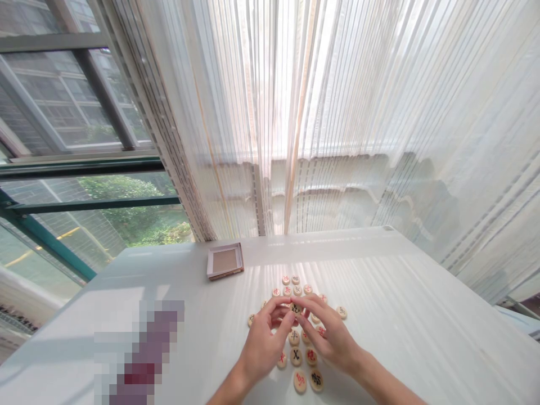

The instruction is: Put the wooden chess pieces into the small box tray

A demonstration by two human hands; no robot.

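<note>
Over the middle of the layout, a round wooden Chinese chess piece (296,308) with a black character sits between the fingertips of both hands. My left hand (266,336) grips it from the left, thumb and fingers curled. From the other side my right hand (331,329) has its fingertips on the same piece. Below the hands lie a black-marked chess piece (296,356), a red-marked one (300,381) and a black-marked one (316,379). Several more, including a red-marked piece (286,279), lie beyond the fingers. My hands hide part of the layout.
A shallow open box (225,261) stands near the far edge of the white table (405,315). At the left is a pixelated purple object (147,354) that I cannot make out. Sheer striped curtains (295,112) hang behind the table, beside a window (76,101).
</note>
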